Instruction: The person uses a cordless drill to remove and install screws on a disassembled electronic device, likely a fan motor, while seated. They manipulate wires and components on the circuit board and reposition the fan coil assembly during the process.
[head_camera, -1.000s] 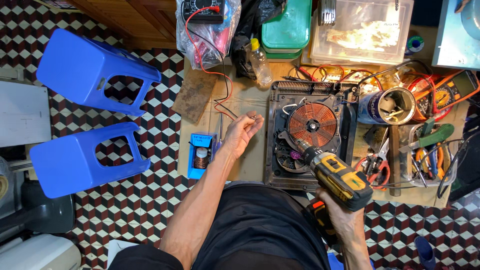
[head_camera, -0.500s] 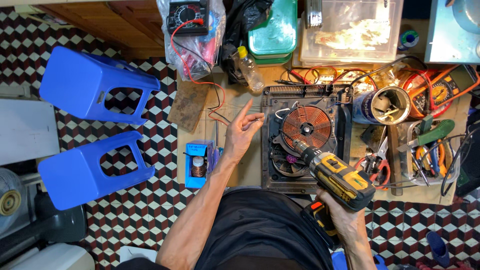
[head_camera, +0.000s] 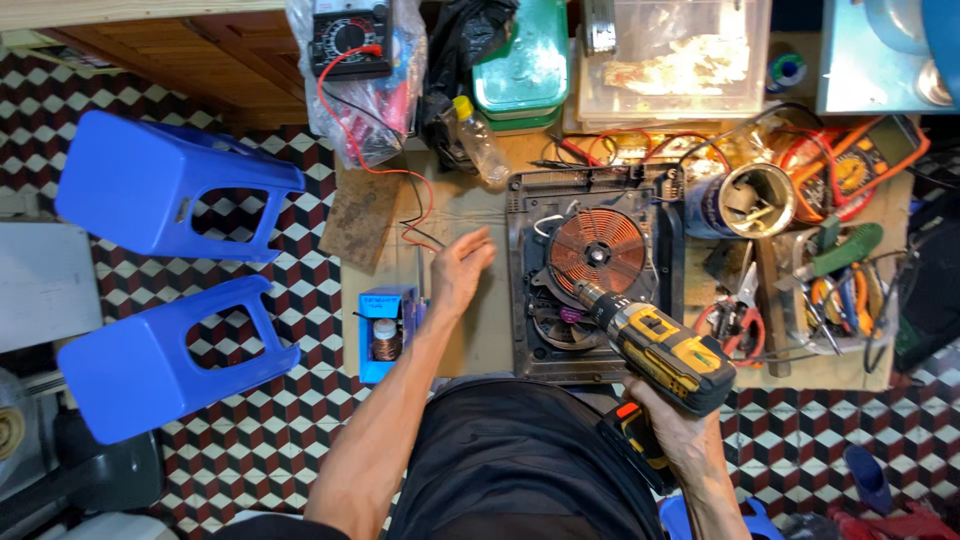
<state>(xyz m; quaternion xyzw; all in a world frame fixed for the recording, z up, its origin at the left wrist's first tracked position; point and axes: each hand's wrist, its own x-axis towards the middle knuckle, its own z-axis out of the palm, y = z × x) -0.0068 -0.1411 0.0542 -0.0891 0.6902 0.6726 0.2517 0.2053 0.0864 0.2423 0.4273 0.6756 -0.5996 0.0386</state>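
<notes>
Right hand (head_camera: 672, 432): grip clamped on the handle of a yellow-and-black cordless drill (head_camera: 660, 345), its nose set down onto the opened induction cooker (head_camera: 590, 270), just below the copper coil (head_camera: 598, 248). Left hand (head_camera: 460, 268): fingers apart, holding nothing, palm over the bare wooden surface (head_camera: 470, 330) just left of the cooker. Small blue box (head_camera: 385, 335) with a wire spool, near the left wrist. Tool tray (head_camera: 835, 295) with pliers, right of the cooker. Two blue plastic stools (head_camera: 165, 270) on the chequered floor, far left.
</notes>
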